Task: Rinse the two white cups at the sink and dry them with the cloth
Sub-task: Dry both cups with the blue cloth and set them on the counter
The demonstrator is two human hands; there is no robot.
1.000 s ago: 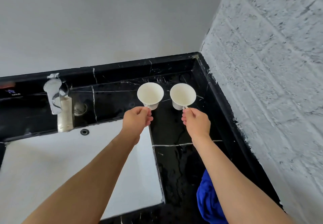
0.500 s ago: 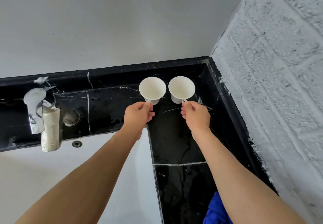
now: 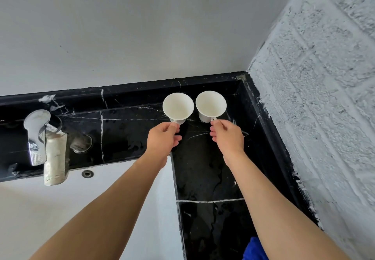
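Two white cups stand upright side by side at the back corner of the black marble counter (image 3: 209, 174). My left hand (image 3: 163, 138) pinches the handle of the left cup (image 3: 178, 106). My right hand (image 3: 228, 135) pinches the handle of the right cup (image 3: 211, 103). Both cups look empty inside and their handles are hidden by my fingers. A blue cloth (image 3: 253, 249) lies on the counter at the bottom edge, mostly out of view beside my right forearm.
The white sink basin (image 3: 60, 209) fills the lower left, with an overflow hole (image 3: 87, 173) in its back wall. A chrome tap (image 3: 43, 144) stands at the left on the counter's back strip. A rough white brick wall (image 3: 324, 117) bounds the counter on the right.
The view has tilted up and shifted, so the cloth has slid nearly out of frame. Both hands stay closed on the cup handles, and the cups sit in the same corner spot.
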